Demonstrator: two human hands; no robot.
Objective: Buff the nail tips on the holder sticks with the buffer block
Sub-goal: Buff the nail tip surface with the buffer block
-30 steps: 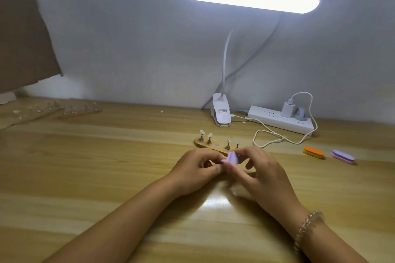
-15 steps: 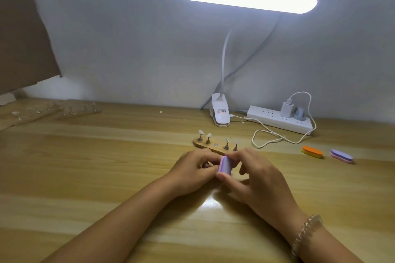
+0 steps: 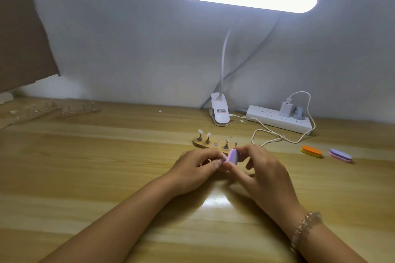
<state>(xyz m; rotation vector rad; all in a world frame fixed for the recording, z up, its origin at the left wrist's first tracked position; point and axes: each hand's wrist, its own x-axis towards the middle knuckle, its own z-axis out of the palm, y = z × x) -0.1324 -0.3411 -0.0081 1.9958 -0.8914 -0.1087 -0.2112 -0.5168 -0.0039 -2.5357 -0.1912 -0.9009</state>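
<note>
Our left hand (image 3: 193,166), pinching a pale nail tip (image 3: 224,155), meets our right hand (image 3: 265,173), gripping a purple buffer block (image 3: 233,157), over the light wooden table (image 3: 85,177), before the oval wooden stand (image 3: 213,145); a white power strip (image 3: 275,120) lies behind.

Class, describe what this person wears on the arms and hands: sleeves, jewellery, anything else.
Both forearms are bare; no sleeves are in view. The left hand and its wrist wear nothing. The right hand is bare too, but its wrist carries a bracelet of small, pale, glossy beads. No gloves, rings or watch show.
</note>
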